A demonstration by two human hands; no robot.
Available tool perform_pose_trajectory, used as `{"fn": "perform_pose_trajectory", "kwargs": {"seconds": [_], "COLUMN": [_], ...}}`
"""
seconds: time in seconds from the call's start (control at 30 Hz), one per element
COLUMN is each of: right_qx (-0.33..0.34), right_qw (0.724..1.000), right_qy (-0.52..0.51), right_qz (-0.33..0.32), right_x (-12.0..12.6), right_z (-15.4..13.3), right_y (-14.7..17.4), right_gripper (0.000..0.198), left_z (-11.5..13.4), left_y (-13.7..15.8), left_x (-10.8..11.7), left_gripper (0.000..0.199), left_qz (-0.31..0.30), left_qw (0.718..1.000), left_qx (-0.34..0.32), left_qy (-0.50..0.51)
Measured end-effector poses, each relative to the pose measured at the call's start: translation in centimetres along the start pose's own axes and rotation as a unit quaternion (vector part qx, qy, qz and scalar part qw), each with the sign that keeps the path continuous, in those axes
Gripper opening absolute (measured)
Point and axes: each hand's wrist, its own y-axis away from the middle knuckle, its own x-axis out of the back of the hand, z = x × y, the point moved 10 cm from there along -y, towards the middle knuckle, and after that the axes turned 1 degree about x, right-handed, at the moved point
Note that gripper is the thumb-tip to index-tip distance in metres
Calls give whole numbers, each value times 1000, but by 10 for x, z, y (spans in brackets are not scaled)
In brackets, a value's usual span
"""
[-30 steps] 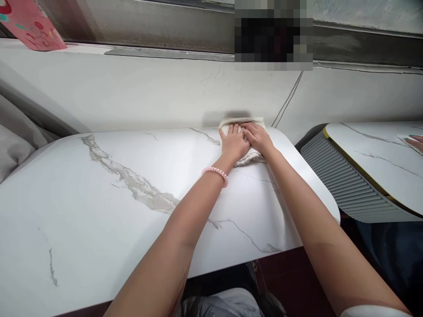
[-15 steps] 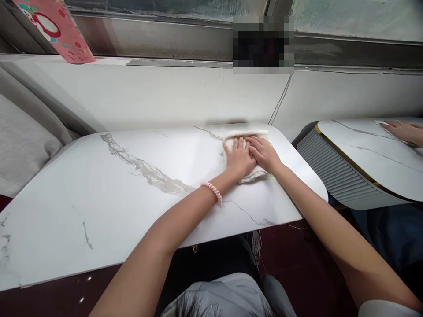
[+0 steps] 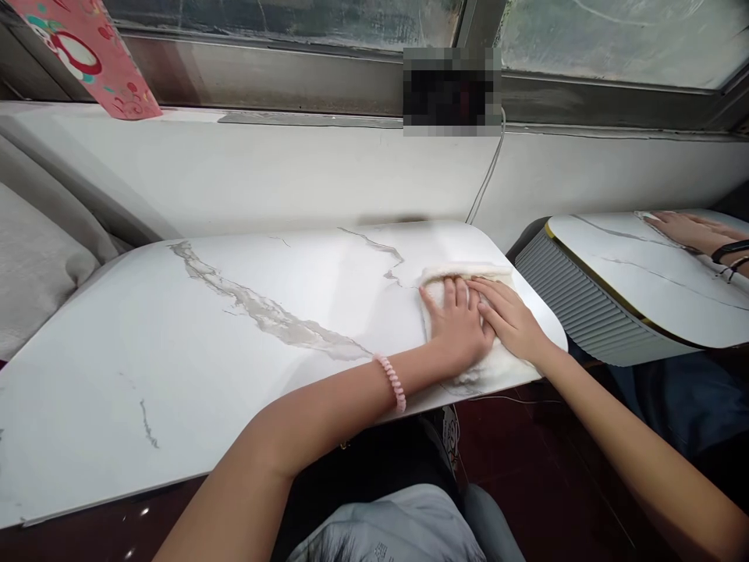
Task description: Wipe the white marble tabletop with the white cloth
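Observation:
A white cloth [image 3: 503, 368] lies spread on the right end of a white, grey-veined tabletop [image 3: 316, 285]. Pressed flat on the cloth is my left hand [image 3: 461, 332], its fingers spread and a pink beaded bracelet [image 3: 391, 381] around the wrist. My right hand [image 3: 516, 316] rests beside it with fingers stretched out, also flat on the cloth. The fingers of the two hands touch or overlap slightly. Part of the cloth is hidden under both palms.
Grey fabric [image 3: 40, 273] borders the table's left end. A pink decorated card [image 3: 97, 66] leans at the window sill. Cables [image 3: 487, 176] run down the wall. On the right stands a second table [image 3: 620, 269], where another person's hands [image 3: 684, 228] lie on a cloth.
Both hands have slid the cloth toward me and to the right, nearer the table's front edge. More of the other person's hands and wrist shows at the right.

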Motion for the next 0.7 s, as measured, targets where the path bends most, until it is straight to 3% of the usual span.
{"fn": "perform_pose_trajectory", "kwargs": {"seconds": [0.1,0.33,0.7], "right_qx": [-6,-13,-92], "right_qw": [1000,1000,993], "right_qy": [-2,6,64], "right_qz": [-2,-1,31], "right_x": [5,7,28], "right_z": [3,16,96], "right_y": [10,1,-32], "right_gripper": [43,42,44], "left_z": [13,15,36], "left_y": [6,-10,-102], "left_x": [1,1,-8], "left_gripper": [62,62,56], "left_qz": [12,18,35], "left_qw": [999,999,997], "left_qx": [-27,-34,-67], "left_qy": [-19,-6,28]}}
